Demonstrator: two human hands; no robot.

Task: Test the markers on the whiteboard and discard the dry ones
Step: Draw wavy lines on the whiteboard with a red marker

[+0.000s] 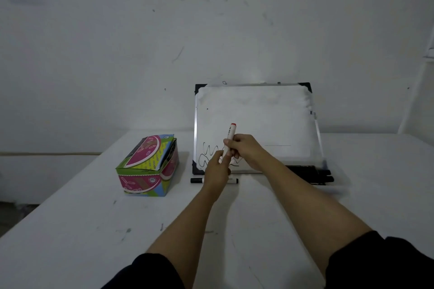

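A small whiteboard point(256, 119) leans against the wall, with black squiggles at its lower left. In front of it my right hand point(246, 151) grips a white marker with a red end point(229, 137), held nearly upright. My left hand point(217, 166) pinches the marker's lower end, where the cap or tip is hidden by my fingers. A black-capped marker point(196, 180) lies on the table under my left hand. Several black markers point(314, 175) lie at the board's right foot.
A colourful cardboard box point(148, 166) with its lid partly open stands on the white table point(94, 230), left of the whiteboard. The white wall rises right behind the board.
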